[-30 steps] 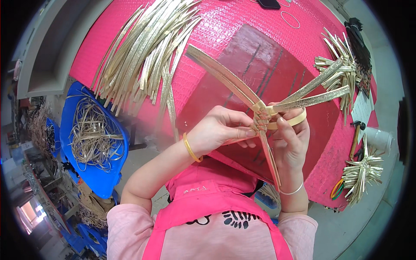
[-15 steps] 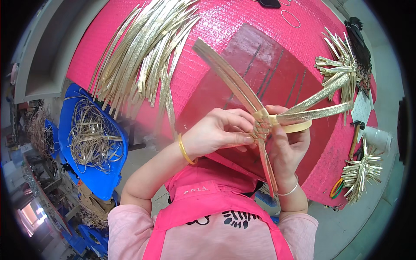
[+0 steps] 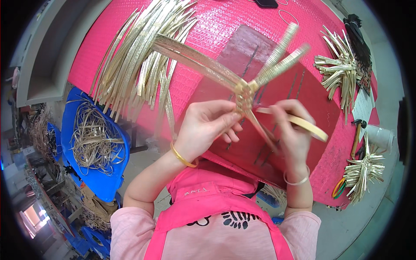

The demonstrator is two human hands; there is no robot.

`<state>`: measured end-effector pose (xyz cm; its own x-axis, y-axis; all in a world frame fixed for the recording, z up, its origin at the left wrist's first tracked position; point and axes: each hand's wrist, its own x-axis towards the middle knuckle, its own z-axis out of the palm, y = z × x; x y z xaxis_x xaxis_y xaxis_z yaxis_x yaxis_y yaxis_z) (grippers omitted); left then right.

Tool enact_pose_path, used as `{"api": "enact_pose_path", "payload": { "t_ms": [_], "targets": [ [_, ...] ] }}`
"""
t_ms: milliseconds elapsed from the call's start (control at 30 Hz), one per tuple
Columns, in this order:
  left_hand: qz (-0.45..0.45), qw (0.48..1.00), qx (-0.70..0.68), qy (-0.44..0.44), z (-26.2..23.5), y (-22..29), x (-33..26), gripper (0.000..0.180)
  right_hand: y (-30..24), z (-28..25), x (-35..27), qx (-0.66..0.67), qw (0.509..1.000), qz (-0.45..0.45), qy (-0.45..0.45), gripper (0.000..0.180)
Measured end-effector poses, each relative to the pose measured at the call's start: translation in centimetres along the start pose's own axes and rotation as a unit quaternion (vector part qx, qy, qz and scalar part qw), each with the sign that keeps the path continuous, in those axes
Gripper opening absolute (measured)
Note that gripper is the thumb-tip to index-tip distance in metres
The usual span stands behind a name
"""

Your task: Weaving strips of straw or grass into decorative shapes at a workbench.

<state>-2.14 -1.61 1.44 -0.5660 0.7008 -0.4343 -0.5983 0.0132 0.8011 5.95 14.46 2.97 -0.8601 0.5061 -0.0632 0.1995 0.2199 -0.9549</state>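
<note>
My left hand (image 3: 212, 123) pinches the lower edge of a small woven piece (image 3: 243, 96) of gold straps between thumb and fingers. Two long straps (image 3: 195, 58) run from it to the upper left, over a bundle's edge. Another two straps (image 3: 279, 63), slightly blurred, point to the upper right, and more hang down to the lower right. Just right of the weave, my right hand (image 3: 294, 128) is closed round a pale yellow roll of tape (image 3: 313, 129), seen nearly edge-on. A pale end sticks out past the fingers toward the weave; whether it touches is unclear.
Under my hands lies a dark red board (image 3: 318, 93) on a pink table cover (image 3: 208, 26). A bundle of gold strips (image 3: 138, 56) spreads at upper left. Woven gold pieces (image 3: 342, 65) lie at right, near a hammer (image 3: 357, 134). A blue bin (image 3: 115, 177) holds loose strips.
The woven piece has moved up and left in my left hand, and its straps have swung round. My right hand has come away from it, holding the tape roll.
</note>
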Motion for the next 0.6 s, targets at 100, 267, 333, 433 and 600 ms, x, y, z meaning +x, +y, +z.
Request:
{"api": "enact_pose_path", "payload": {
  "t_ms": [100,267,333,433,600],
  "targets": [
    [0.094,0.991,0.016,0.089,0.6,-0.6,1.0,0.018,-1.8,-0.3,-1.1,0.167,0.985,0.031,-0.02,0.005],
    [0.12,0.99,-0.049,0.053,1.9,-1.8,1.8,0.024,0.1,2.3,-0.3,0.336,0.933,0.093,-0.089,0.009],
    [0.137,0.987,-0.063,0.051,1.9,-2.0,1.6,0.025,0.9,2.7,0.1,0.322,0.937,0.091,-0.095,0.01],
    [0.139,0.987,-0.061,0.05,1.7,-2.2,1.4,0.025,1.3,3.1,0.3,0.328,0.938,0.078,-0.088,0.01],
    [0.145,0.986,-0.055,0.055,2.2,-2.5,1.3,0.025,0.6,3.6,0.4,0.28,0.954,0.091,-0.054,0.012]
  ]
}}
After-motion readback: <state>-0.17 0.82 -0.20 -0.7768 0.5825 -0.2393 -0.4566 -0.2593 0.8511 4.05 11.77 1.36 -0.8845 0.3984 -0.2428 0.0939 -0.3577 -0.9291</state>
